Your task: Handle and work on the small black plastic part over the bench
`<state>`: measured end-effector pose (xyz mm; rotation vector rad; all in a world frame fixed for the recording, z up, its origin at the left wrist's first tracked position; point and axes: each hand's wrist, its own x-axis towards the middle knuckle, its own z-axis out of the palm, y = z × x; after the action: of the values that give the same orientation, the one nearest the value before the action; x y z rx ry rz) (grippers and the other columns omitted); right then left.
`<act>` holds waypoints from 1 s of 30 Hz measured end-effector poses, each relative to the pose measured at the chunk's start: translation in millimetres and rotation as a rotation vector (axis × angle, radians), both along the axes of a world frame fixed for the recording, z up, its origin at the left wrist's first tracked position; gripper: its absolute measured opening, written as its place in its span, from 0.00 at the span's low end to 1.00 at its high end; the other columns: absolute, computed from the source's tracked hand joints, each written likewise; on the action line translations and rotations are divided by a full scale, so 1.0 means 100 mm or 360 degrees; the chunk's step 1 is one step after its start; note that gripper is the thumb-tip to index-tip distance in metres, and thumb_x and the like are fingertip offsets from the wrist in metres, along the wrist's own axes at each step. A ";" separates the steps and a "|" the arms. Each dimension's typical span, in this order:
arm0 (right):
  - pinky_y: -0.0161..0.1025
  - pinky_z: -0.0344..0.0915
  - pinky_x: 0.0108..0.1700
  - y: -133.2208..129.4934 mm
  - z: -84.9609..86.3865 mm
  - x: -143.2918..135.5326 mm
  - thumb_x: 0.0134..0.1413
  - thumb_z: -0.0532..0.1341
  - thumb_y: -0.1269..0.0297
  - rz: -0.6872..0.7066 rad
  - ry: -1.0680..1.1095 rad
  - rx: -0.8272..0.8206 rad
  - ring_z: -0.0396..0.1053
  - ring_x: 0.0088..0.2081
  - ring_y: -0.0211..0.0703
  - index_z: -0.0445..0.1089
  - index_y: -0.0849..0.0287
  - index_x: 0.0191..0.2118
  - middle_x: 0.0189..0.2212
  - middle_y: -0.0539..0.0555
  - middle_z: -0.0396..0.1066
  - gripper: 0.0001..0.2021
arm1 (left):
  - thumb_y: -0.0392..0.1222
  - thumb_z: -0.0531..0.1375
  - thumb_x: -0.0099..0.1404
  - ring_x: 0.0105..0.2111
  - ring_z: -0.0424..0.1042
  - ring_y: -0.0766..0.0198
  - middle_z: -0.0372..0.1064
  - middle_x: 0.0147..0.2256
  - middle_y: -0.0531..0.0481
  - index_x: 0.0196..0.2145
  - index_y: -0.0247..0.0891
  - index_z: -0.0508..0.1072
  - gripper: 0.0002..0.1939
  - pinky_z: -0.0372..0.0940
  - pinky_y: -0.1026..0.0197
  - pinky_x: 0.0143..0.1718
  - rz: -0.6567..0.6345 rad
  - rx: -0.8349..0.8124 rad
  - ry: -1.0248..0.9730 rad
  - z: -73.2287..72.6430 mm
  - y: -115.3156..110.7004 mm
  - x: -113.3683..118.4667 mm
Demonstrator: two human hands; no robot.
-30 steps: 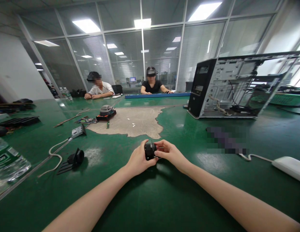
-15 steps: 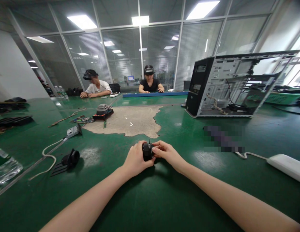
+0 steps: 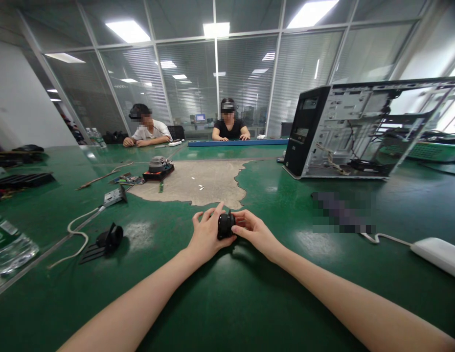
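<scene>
A small black cylindrical part (image 3: 225,226), facets and a rim showing, is between my two hands just above or on the green tabletop; which of the two I cannot tell. My left hand (image 3: 206,233) grips it from the left, thumb beneath it and index finger along its far side, while the other fingers stand spread. On the opposite side my right hand (image 3: 255,230) holds it between thumb and fingers. Part of its right side is hidden by those fingers.
At left lie a black part with a ring and prongs (image 3: 107,239), a metal bracket (image 3: 115,195) and a plastic bottle (image 3: 9,242). An open computer case (image 3: 310,132) stands at right, near a white power strip (image 3: 438,256). Two people sit across the table.
My left fingers have loosened and spread, with the index finger raised. The black part has turned slightly between my hands. The whole view has shifted a little.
</scene>
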<state>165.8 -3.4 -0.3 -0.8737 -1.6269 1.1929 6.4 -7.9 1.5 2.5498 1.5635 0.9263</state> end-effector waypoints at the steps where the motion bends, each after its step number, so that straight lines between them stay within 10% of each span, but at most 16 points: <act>1: 0.42 0.61 0.45 0.01 -0.01 0.00 0.45 0.59 0.66 0.0001 0.0004 0.0007 0.65 0.42 0.40 0.63 0.57 0.41 0.38 0.53 0.67 0.14 | 0.51 0.60 0.50 0.49 0.53 0.52 0.61 0.48 0.44 0.56 0.40 0.45 0.41 0.42 0.48 0.49 0.0025 0.0015 0.0017 0.00 0.00 0.00; 30: 0.41 0.64 0.39 0.03 -0.06 0.01 0.45 0.59 0.63 -0.0022 -0.0183 0.0003 0.66 0.36 0.41 0.63 0.60 0.38 0.33 0.53 0.66 0.12 | 0.47 0.60 0.52 0.44 0.61 0.56 0.56 0.47 0.44 0.50 0.40 0.51 0.31 0.60 0.54 0.42 -0.0382 -0.0028 0.0040 -0.04 0.06 -0.07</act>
<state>166.5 -0.6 -6.1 -0.9665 -1.7105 1.1496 -1.1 -2.2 -2.8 2.6687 1.2269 0.8523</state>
